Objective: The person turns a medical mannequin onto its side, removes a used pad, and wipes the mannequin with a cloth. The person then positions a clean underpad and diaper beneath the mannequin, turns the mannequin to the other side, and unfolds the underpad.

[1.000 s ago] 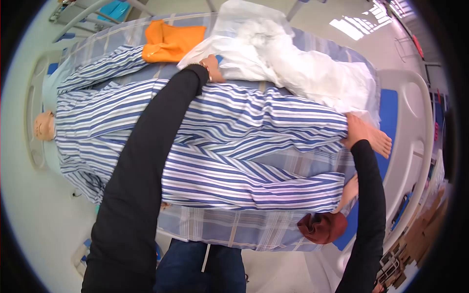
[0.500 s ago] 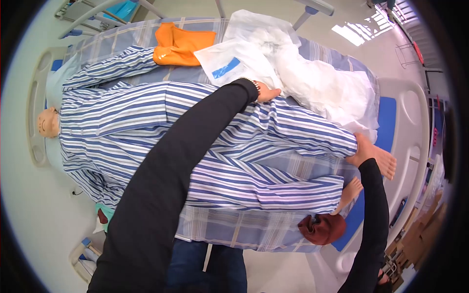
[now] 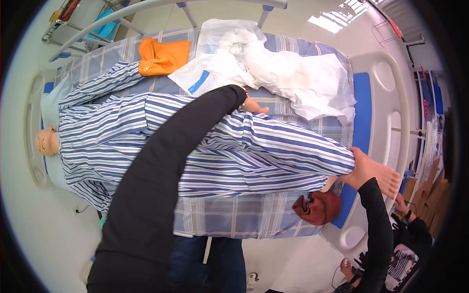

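A manikin in blue-and-white striped pajamas (image 3: pixel 112 117) lies on its back on the bed, head to the left. My right hand (image 3: pixel 359 171) wraps around the ankle of its far leg, just below the trouser cuff; the bare foot (image 3: pixel 386 179) points right. At the knee of that same leg is my left hand (image 3: pixel 255 104), thumb showing and the other fingers hidden behind the striped cloth. The held leg lies across the nearer one, whose foot is mostly covered. Beyond the legs lie a crumpled white pad (image 3: pixel 298 73) and a white sheet with a blue strip (image 3: pixel 210 78).
An orange cloth (image 3: pixel 163 56) rests by the manikin's far arm. Near the bed's foot corner sits a brown cloth (image 3: pixel 317 207). A side rail (image 3: pixel 161 9) runs along the far side, and a footboard (image 3: pixel 386 97) stands right. Another person's hand (image 3: pixel 402 204) shows at lower right.
The held leg has come toward me and now overlaps the nearer leg, hiding most of its foot. The view has shifted, and more of the other person shows at lower right.
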Demonstrator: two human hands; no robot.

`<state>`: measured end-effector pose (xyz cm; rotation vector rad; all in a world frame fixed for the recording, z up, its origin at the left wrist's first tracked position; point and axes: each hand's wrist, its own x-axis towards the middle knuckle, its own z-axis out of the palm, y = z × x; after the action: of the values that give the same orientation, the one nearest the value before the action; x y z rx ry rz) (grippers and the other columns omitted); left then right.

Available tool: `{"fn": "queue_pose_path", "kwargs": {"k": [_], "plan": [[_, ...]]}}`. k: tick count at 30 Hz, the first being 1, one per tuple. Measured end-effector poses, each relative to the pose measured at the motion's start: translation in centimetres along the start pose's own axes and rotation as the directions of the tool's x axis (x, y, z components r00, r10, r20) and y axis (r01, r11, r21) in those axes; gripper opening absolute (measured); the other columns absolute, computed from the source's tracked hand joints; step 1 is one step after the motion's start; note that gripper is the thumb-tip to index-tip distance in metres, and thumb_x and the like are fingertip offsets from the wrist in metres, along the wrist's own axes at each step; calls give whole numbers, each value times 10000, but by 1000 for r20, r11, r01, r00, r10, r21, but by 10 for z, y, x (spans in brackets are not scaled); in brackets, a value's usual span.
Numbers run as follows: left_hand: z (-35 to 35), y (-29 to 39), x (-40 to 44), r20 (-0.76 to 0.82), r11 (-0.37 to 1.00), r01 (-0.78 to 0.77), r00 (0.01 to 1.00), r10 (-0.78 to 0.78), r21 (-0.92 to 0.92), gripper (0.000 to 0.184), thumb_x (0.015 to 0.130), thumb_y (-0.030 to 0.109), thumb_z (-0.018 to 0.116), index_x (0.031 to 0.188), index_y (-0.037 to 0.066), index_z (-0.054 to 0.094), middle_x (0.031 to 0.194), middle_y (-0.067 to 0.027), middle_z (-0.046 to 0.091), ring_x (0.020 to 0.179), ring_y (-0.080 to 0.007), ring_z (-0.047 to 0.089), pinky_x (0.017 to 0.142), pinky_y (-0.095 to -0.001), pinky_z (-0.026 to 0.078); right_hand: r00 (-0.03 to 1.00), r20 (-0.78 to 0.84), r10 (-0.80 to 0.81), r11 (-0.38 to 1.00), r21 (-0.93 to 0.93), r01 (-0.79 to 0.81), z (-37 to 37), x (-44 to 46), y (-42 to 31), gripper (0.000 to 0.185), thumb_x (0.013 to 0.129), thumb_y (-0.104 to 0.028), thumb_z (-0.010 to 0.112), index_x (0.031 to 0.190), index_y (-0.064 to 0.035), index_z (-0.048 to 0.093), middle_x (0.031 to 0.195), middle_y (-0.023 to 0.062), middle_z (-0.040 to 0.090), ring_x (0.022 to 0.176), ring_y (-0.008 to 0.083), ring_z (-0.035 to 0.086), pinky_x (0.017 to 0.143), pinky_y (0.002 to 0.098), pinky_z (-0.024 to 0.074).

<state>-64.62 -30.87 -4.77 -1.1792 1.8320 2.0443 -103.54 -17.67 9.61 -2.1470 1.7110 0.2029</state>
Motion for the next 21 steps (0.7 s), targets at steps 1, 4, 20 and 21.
{"fn": "queue_pose_path", "kwargs": {"k": [1,4,20,21], "plan": [[-3,6,-12,22,1000,9,1000,-9,-2,678,957,575,226,1435,107,337,1489,-111,314,1345,-232,343,1109,-314,243,1000,9,8,999,49,-9,-1,-1,3,642,539,-152,779,1113,0,534,960,186,627,951,352,601,843,388,483],[-17,35,-58,77,999,35,996,-36,8,625,983,531,226,1444,119,315,1497,-100,294,1351,-210,331,1114,-309,232,998,52,-44,979,202,33,14,4,10,663,538,-180,796,1124,-5,539,972,182,632,949,349,607,843,386,488],[-49,101,-216,-80,908,308,951,-298,284,993,733,804,491,1245,-44,552,1145,-236,603,1037,-275,631,865,-287,512,999,41,21,470,881,-46,227,-104,-242,822,655,-285,805,1274,73,400,1136,219,574,1075,344,567,933,388,437],[-44,101,-214,-113,895,308,951,-287,322,990,737,804,486,1246,-42,553,1153,-238,599,1041,-282,629,870,-292,509,996,34,81,500,863,-70,242,-101,-254,831,647,-306,818,1254,85,408,1144,216,558,1081,363,540,941,412,422]]}}
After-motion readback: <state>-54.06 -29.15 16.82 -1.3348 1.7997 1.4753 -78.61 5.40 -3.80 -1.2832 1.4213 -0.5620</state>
